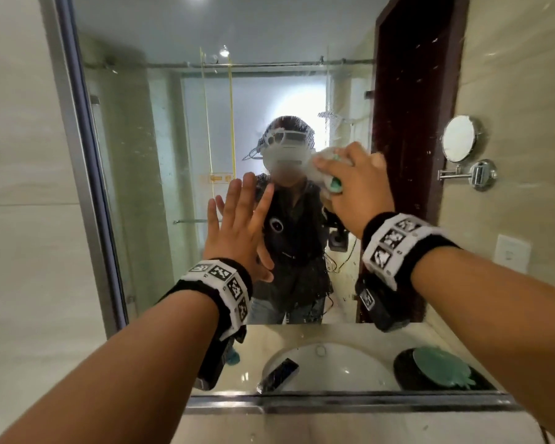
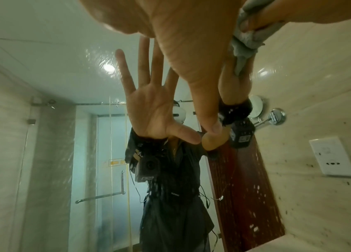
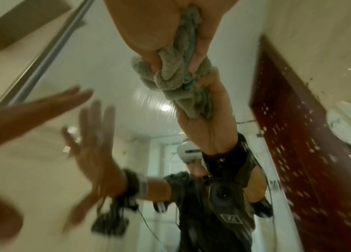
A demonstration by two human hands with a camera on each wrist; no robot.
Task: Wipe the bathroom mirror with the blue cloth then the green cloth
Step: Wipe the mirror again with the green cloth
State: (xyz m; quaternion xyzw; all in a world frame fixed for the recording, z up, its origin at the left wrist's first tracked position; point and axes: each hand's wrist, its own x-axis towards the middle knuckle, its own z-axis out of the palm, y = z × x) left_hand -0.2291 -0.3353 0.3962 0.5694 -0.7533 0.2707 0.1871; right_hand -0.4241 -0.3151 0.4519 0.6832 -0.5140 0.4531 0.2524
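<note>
The bathroom mirror (image 1: 173, 123) fills the view, speckled with droplets on its right side. My right hand (image 1: 356, 184) grips a bunched grey-blue cloth (image 1: 329, 169) and presses it against the glass at head height. The right wrist view shows the cloth (image 3: 176, 71) wadded between the fingers (image 3: 200, 42) and meeting its own reflection. My left hand (image 1: 241, 216) is held flat to the left with straight, spread fingers. Its thumb tip (image 2: 211, 126) touches the glass. A green cloth (image 1: 439, 368) shows in the reflection, lying on a dark round thing beside the basin.
A round shaving mirror (image 1: 458, 139) on a chrome arm juts from the right wall, above a white wall socket (image 1: 510, 253). The reflection shows the white basin (image 1: 327, 366) with a dark flat object (image 1: 277, 374) in it. The mirror's metal frame (image 1: 87, 187) runs down the left.
</note>
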